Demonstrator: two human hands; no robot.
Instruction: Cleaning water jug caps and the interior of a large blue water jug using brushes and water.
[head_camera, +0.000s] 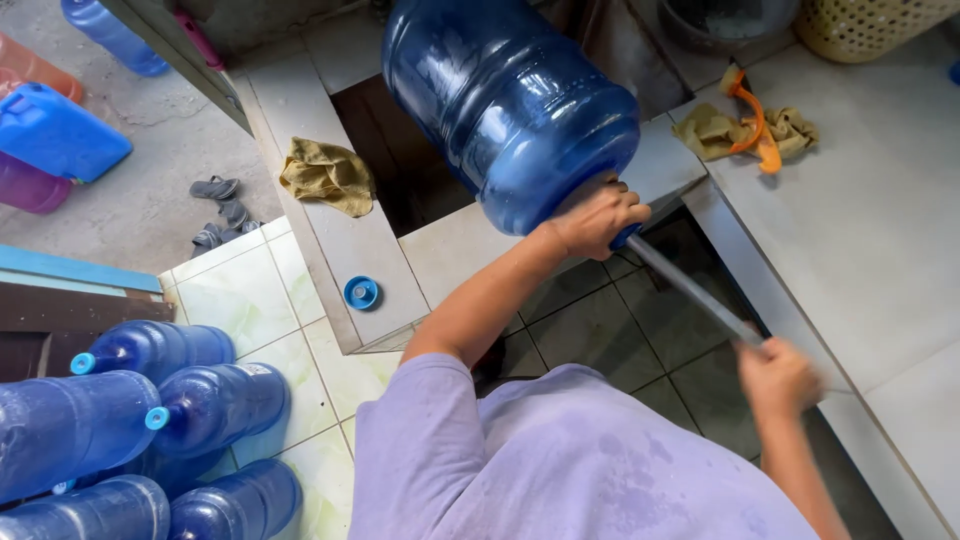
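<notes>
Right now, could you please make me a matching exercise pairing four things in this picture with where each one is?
Things:
1. big jug
2. blue cap
3. rod
4. orange strap

Places:
A. on a rag on the right counter
B. alone on the tiled ledge
C. between the jug's mouth and the right hand
D. tilted over the basin, steadied at the neck by the left hand

Pairs: 1-D, 2-B, 3-C, 4-A
</notes>
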